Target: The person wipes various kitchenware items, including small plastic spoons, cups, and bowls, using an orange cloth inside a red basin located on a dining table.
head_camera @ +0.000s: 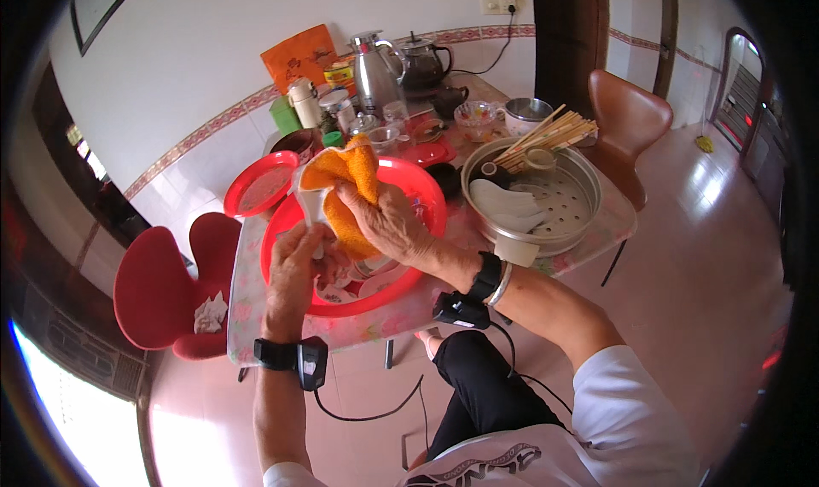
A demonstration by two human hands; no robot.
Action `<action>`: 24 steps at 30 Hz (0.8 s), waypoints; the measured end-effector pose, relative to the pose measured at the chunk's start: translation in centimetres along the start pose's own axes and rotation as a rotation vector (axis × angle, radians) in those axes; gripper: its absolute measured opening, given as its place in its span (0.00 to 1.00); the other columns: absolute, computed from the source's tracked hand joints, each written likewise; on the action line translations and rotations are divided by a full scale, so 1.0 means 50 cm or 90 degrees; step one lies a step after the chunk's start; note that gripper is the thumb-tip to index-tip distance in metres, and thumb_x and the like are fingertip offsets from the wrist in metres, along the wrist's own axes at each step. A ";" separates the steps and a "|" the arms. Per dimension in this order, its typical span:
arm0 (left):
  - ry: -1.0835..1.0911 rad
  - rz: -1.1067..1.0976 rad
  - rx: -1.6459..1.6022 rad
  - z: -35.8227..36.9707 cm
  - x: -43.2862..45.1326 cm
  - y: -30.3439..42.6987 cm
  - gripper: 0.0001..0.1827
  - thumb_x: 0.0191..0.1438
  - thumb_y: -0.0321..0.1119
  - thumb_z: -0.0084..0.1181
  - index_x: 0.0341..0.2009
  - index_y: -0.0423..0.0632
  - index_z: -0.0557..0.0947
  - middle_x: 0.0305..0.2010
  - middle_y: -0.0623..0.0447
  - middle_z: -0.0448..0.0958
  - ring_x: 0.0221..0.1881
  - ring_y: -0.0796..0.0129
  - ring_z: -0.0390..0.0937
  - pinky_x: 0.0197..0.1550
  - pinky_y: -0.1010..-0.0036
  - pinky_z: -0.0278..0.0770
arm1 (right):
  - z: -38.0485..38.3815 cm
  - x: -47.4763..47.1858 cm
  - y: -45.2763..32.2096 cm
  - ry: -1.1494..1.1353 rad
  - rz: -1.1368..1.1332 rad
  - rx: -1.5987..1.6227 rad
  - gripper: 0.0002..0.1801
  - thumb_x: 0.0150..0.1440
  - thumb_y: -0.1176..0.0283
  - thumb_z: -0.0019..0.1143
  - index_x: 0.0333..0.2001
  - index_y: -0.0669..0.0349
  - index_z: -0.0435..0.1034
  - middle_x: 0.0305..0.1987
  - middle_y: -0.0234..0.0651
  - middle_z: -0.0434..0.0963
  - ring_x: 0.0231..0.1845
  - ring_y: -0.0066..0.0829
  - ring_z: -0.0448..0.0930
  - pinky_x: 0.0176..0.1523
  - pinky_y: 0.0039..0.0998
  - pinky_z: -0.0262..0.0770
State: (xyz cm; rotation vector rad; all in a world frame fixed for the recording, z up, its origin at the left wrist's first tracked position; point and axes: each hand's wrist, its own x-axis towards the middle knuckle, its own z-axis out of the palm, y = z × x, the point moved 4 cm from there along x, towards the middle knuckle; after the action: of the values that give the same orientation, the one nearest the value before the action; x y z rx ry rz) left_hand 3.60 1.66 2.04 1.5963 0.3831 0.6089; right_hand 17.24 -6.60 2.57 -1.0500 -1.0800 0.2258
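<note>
Above a red plastic basin (435,199), my right hand (397,225) grips an orange towel cloth (349,228) with a pale edge. My left hand (291,269) pinches a pale, glossy piece (312,205), probably a soup spoon, whose upper part lies against the cloth. Cloth and fingers hide part of its shape. Patterned ceramic bowls (336,294) lie in the basin below my hands. To the right stands a round metal steamer pot (470,215) with a perforated tray, holding white soup spoons (505,205) and a bundle of chopsticks (550,135).
A smaller red basin (233,196) adjoins the large one. Behind are a steel vacuum jug (377,71), a dark glass kettle (419,65), jars and a glass bowl (475,119). A red chair (153,289) is left of the table (358,333); a brown chair (630,116) stands right.
</note>
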 end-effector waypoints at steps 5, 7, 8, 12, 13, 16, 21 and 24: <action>0.129 0.076 -0.154 -0.020 -0.007 0.007 0.12 0.65 0.41 0.42 0.38 0.47 0.73 0.19 0.53 0.71 0.15 0.75 0.63 0.18 0.82 0.57 | -0.015 -0.005 0.024 -0.038 0.107 -0.347 0.22 0.58 0.57 0.53 0.42 0.68 0.70 0.35 0.48 0.78 0.37 0.41 0.80 0.40 0.33 0.74; 0.026 0.095 -0.180 -0.009 -0.010 0.013 0.13 0.66 0.41 0.42 0.37 0.45 0.74 0.20 0.53 0.72 0.17 0.77 0.65 0.18 0.84 0.59 | 0.003 -0.009 0.041 -0.134 0.119 -0.503 0.27 0.51 0.55 0.62 0.42 0.69 0.70 0.38 0.53 0.77 0.39 0.50 0.78 0.44 0.41 0.74; 0.023 0.095 -0.179 -0.008 -0.008 0.012 0.13 0.66 0.41 0.42 0.37 0.45 0.74 0.20 0.53 0.72 0.17 0.77 0.65 0.18 0.84 0.59 | 0.013 -0.011 0.050 -0.204 0.123 -0.547 0.30 0.49 0.56 0.62 0.47 0.70 0.68 0.48 0.54 0.73 0.49 0.50 0.76 0.52 0.43 0.72; -0.060 0.028 -0.118 0.005 -0.013 0.006 0.14 0.65 0.40 0.43 0.40 0.44 0.77 0.20 0.56 0.70 0.16 0.78 0.63 0.17 0.84 0.56 | 0.037 -0.025 0.022 -0.269 0.025 -0.570 0.31 0.45 0.68 0.57 0.53 0.69 0.64 0.52 0.53 0.69 0.54 0.49 0.71 0.59 0.44 0.64; -0.061 0.029 -0.118 0.002 -0.011 0.004 0.14 0.65 0.40 0.43 0.40 0.44 0.77 0.20 0.56 0.70 0.16 0.78 0.63 0.17 0.84 0.56 | 0.035 -0.023 0.032 -0.268 0.024 -0.571 0.31 0.45 0.68 0.57 0.53 0.69 0.64 0.52 0.53 0.69 0.54 0.49 0.71 0.59 0.44 0.64; -0.081 0.025 -0.135 -0.004 -0.004 -0.004 0.14 0.66 0.39 0.42 0.40 0.44 0.77 0.19 0.56 0.70 0.15 0.78 0.62 0.17 0.83 0.55 | 0.018 -0.015 -0.003 -0.062 -0.311 -0.262 0.27 0.50 0.74 0.54 0.55 0.69 0.62 0.49 0.48 0.71 0.50 0.42 0.73 0.55 0.39 0.69; -0.148 -0.027 -0.062 0.001 -0.019 -0.009 0.15 0.65 0.41 0.43 0.41 0.43 0.77 0.19 0.56 0.71 0.16 0.78 0.63 0.18 0.83 0.56 | 0.013 -0.020 -0.038 -0.283 0.015 0.027 0.23 0.60 0.61 0.52 0.53 0.65 0.67 0.36 0.38 0.78 0.40 0.25 0.77 0.49 0.28 0.72; -0.217 -0.038 -0.044 0.021 -0.019 -0.006 0.15 0.64 0.41 0.44 0.39 0.42 0.77 0.19 0.55 0.71 0.16 0.77 0.63 0.18 0.82 0.58 | -0.006 -0.030 -0.073 -0.238 0.032 0.038 0.18 0.57 0.66 0.57 0.48 0.64 0.69 0.35 0.36 0.79 0.41 0.25 0.78 0.44 0.30 0.74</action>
State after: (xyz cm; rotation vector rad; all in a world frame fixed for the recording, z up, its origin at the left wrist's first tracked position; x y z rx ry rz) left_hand 3.50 0.31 1.56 1.5817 0.1532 0.2930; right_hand 15.55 -9.61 4.48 -1.0049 -1.3735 0.5078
